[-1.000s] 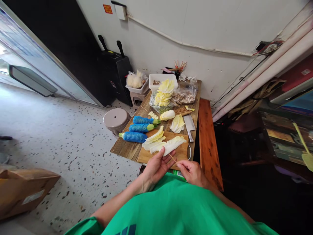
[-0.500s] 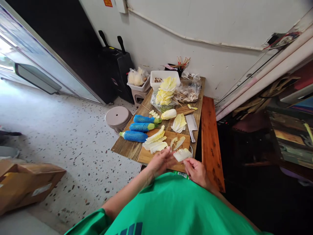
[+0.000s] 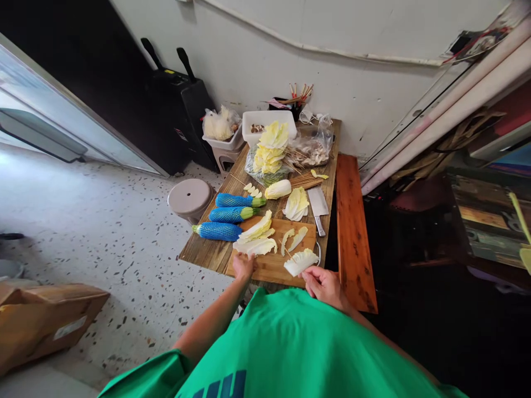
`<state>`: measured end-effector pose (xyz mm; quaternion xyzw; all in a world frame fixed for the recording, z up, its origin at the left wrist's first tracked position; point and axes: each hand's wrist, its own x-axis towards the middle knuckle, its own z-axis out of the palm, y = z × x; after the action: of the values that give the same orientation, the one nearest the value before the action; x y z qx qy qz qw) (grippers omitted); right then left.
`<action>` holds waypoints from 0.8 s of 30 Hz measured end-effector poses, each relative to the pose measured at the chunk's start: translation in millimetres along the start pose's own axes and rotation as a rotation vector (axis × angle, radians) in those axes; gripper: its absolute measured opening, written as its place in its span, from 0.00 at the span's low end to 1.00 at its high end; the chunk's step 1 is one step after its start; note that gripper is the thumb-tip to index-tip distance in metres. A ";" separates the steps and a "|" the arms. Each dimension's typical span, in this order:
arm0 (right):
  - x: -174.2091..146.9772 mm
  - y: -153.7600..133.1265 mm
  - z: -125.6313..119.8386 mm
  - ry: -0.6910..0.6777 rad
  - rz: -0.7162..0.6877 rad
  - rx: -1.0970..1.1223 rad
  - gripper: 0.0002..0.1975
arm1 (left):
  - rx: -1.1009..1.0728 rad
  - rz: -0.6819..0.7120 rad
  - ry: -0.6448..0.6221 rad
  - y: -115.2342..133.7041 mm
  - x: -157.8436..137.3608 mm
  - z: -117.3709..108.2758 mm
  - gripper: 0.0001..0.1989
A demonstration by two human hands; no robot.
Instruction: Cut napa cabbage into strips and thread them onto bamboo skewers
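Note:
My right hand is closed at the near end of a skewered napa cabbage leaf. A thin stick tip pokes out of the leaf's far side. My left hand is at the near edge of the cut cabbage leaves, its thumb and fingers apart at the lowest leaf. These leaves lie on the left of a wooden cutting board. Two narrow leaf strips rest on its right part. Beyond the board are a loose leaf and a cleaver.
Blue-netted zucchini line the table's left side. Farther back are a cabbage heart, bamboo skewers, a stack of skewered leaves, bagged mushrooms and a white tub. A stool stands left, a wooden bench right.
My left hand has moved left, away from the skewered leaf, to the leaves on the board. My right hand still holds the skewered leaf. The camera view has shifted slightly.

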<state>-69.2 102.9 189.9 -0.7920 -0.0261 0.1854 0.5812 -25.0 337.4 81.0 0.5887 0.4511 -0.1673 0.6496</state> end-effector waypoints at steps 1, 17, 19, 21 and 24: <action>-0.6 0.5 0.2 -0.015 0.000 -0.001 0.17 | 0.011 0.005 0.051 -1.3 3.1 -0.5 0.15; -4.0 4.3 10.3 -0.076 0.012 -0.055 0.15 | -0.226 -0.062 0.065 -6.2 33.6 2.8 0.17; -3.4 4.8 10.6 -0.083 0.015 -0.066 0.16 | -0.309 -0.128 0.048 -2.2 32.8 1.5 0.17; -2.4 6.2 12.4 -0.086 0.014 -0.077 0.17 | -0.388 -0.198 0.026 2.9 28.7 -0.5 0.18; -1.2 8.3 16.2 -0.051 -0.012 -0.102 0.17 | -0.492 -0.280 -0.049 11.4 12.0 -2.3 0.17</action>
<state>-77.0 114.6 178.3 -0.8153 -0.0552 0.2005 0.5404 -11.0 346.1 78.8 0.3412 0.5391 -0.1552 0.7542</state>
